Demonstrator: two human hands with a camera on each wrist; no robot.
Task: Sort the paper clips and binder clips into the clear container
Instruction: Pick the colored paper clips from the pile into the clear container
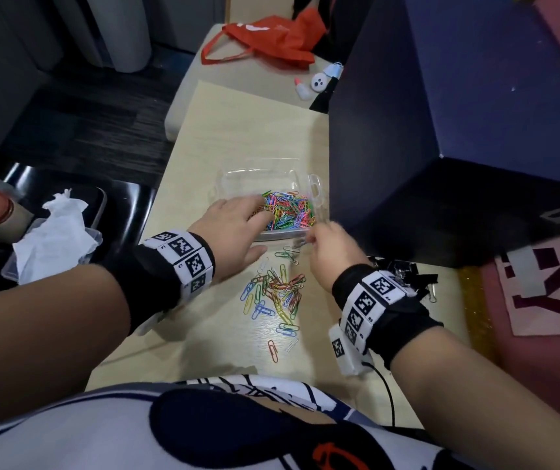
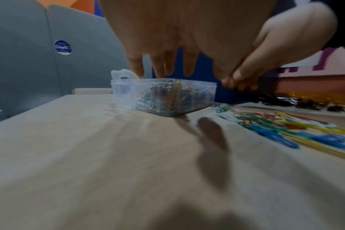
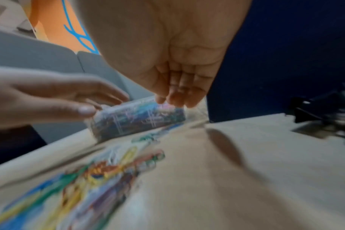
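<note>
- the clear container (image 1: 300, 184) sits on the pale wooden surface (image 1: 224, 130), just in front of a large dark blue box (image 1: 458, 130); its lid stands open at the far side.
- a heap of coloured paper clips (image 1: 288, 210) already lies inside the container.
- the left hand (image 1: 234, 228) reaches over the container's near left corner, fingers straight and spread loosely, fingertips (image 2: 159, 70) down among the clips in the box, thumb lying outside along the near wall; it grips nothing that can be seen.
- the right hand (image 1: 331, 249) hovers at the near right corner of the container, fingers bent downward together; it is blurred, so i cannot tell whether it pinches a clip.
- a loose pile of paper clips (image 1: 275, 293) lies on the surface between the two wrists, near the container, with a few strays closer to the person.
- black binder clips (image 1: 407, 276) lie on the surface beside the right wrist, partly hidden by the wristband.
- an orange bag (image 1: 271, 39) lies at the far end, well apart from the container.
</note>
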